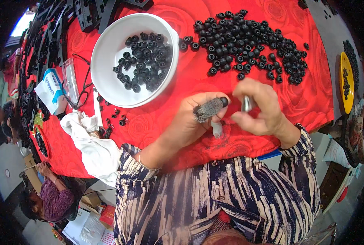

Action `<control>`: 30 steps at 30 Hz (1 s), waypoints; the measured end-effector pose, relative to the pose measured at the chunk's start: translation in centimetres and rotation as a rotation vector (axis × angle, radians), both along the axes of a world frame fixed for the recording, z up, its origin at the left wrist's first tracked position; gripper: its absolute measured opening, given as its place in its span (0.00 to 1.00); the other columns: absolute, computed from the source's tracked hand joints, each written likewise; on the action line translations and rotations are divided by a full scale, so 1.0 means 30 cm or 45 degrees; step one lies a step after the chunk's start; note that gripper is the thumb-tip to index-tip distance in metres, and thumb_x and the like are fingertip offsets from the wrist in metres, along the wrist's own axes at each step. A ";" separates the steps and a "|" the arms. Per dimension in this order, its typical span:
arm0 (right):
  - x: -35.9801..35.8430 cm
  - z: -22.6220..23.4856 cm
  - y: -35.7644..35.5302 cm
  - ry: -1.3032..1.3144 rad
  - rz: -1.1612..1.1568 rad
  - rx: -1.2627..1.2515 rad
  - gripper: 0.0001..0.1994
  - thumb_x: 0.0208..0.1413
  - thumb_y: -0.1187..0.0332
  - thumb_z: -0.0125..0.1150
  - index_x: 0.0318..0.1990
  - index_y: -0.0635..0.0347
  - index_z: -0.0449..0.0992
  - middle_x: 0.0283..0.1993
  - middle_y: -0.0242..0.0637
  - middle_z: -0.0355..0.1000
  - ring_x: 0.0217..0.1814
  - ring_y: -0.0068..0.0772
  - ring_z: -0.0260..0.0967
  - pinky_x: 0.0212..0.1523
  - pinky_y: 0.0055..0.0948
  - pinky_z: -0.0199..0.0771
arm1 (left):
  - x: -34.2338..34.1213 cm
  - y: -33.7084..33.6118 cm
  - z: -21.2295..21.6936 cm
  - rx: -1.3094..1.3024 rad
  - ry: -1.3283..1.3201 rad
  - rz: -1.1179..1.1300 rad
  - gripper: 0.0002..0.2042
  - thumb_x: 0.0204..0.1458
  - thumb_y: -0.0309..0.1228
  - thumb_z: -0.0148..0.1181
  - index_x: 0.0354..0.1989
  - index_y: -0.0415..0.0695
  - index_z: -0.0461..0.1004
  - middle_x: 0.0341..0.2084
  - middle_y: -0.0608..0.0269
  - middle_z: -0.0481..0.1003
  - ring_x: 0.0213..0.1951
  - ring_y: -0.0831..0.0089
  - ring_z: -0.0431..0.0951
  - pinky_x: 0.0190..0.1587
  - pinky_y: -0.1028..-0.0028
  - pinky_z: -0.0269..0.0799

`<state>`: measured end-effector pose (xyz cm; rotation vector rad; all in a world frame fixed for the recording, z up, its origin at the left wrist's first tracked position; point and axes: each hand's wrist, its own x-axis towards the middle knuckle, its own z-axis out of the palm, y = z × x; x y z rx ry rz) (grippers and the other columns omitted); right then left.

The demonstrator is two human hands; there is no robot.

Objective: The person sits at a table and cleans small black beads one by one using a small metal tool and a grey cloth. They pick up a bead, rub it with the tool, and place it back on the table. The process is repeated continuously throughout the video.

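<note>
My left hand [190, 118] is closed, pinching a small round black part [224, 101] at the tip of its thumb. A worn grey cover, dark with grime, wraps that thumb, and a pale whitish cover [217, 129] shows on a fingertip below it. Just to the right, my right hand [263, 108] curls around a small shiny metal tool [246, 104], held a short way from the black part. Motion blurs this hand a little, so the tool's exact kind is unclear. Beyond both hands, a big loose pile of similar black parts [247, 45] lies on the red tablecloth [182, 147].
A white basin [104, 81] with many black parts stands left of the pile. Eyeglasses [83, 98], a blue-white packet [51, 92], a white cloth [92, 143] and black scraps [122, 121] lie at left. A yellow tray [347, 102] is far right. Another person [55, 200] sits at lower left.
</note>
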<state>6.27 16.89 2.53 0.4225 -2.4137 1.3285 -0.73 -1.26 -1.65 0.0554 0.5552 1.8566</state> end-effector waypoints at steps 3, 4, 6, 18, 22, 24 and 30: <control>-0.006 0.014 0.029 -0.382 0.053 -0.217 0.08 0.54 0.71 0.52 0.38 0.67 0.68 0.30 0.42 0.66 0.29 0.40 0.67 0.30 0.31 0.65 | -0.010 -0.009 0.002 0.018 -0.002 -0.009 0.13 0.55 0.28 0.54 0.47 0.36 0.70 0.29 0.61 0.72 0.26 0.79 0.72 0.24 0.76 0.75; -0.003 0.007 0.028 -0.389 0.032 -0.186 0.07 0.55 0.71 0.51 0.38 0.67 0.68 0.30 0.42 0.66 0.30 0.40 0.67 0.31 0.32 0.65 | -0.010 -0.007 0.004 0.009 0.018 -0.019 0.13 0.55 0.28 0.54 0.47 0.36 0.71 0.28 0.62 0.72 0.26 0.79 0.72 0.25 0.77 0.74; 0.003 -0.015 0.022 -0.405 -0.005 -0.124 0.06 0.55 0.72 0.51 0.38 0.66 0.68 0.30 0.42 0.67 0.30 0.39 0.68 0.31 0.32 0.65 | -0.009 -0.005 0.007 -0.011 0.057 -0.036 0.13 0.55 0.28 0.54 0.47 0.36 0.71 0.28 0.62 0.72 0.27 0.80 0.71 0.25 0.78 0.73; -0.002 0.001 0.030 -0.424 0.034 -0.039 0.05 0.55 0.73 0.52 0.35 0.65 0.70 0.28 0.42 0.67 0.29 0.41 0.68 0.30 0.33 0.66 | -0.006 -0.006 0.016 -0.127 0.209 -0.042 0.12 0.56 0.26 0.52 0.47 0.37 0.71 0.28 0.64 0.72 0.28 0.79 0.71 0.30 0.79 0.69; -0.005 0.003 0.033 -0.456 0.036 -0.042 0.05 0.54 0.73 0.52 0.35 0.65 0.70 0.28 0.43 0.67 0.29 0.41 0.68 0.29 0.33 0.66 | -0.009 -0.007 0.012 -0.103 0.174 -0.040 0.12 0.56 0.26 0.52 0.47 0.37 0.71 0.28 0.64 0.72 0.28 0.79 0.71 0.29 0.79 0.70; -0.005 0.004 0.034 -0.460 0.039 -0.040 0.05 0.54 0.73 0.52 0.35 0.65 0.70 0.28 0.43 0.67 0.29 0.41 0.68 0.29 0.33 0.66 | -0.012 -0.008 0.015 -0.096 0.175 -0.038 0.12 0.56 0.27 0.52 0.48 0.37 0.71 0.29 0.64 0.72 0.28 0.79 0.71 0.29 0.79 0.70; -0.005 0.006 0.034 -0.473 0.053 -0.053 0.05 0.54 0.74 0.52 0.35 0.66 0.70 0.28 0.43 0.67 0.28 0.41 0.68 0.29 0.33 0.66 | -0.010 -0.011 0.012 -0.109 0.176 -0.045 0.13 0.56 0.27 0.53 0.48 0.36 0.71 0.28 0.63 0.72 0.28 0.78 0.72 0.28 0.79 0.72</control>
